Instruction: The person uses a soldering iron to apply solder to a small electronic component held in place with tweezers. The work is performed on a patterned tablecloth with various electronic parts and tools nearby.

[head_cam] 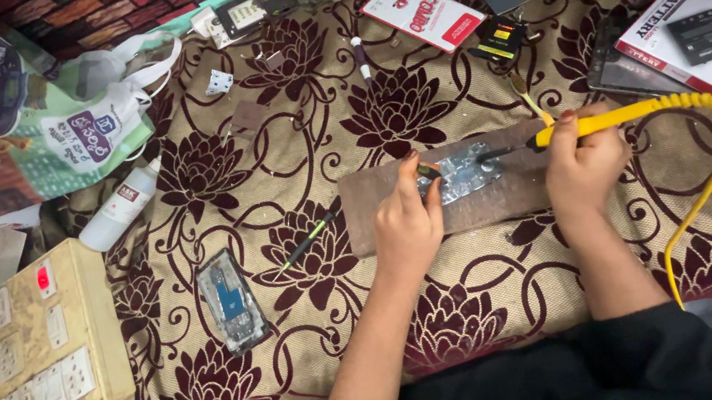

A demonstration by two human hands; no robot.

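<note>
Right hand (583, 164) grips one yellow-handled soldering iron (622, 118); left hand (405, 221) pinches the silvery circuit board (460, 177). Two red-and-white flat packages: top centre (423, 13), upper right (703, 40).

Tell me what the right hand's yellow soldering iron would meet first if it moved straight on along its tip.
Likely the circuit board, just beside the tip of the soldering iron held by the right hand.

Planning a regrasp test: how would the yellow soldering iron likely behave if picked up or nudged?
The yellow soldering iron, held by the right hand, looks slim and round, so it would probably roll if laid on the floral cloth. Its body seems rigid, likely light. The coiled yellow cord trails off the back and may tug or twist it when lifted.
</note>
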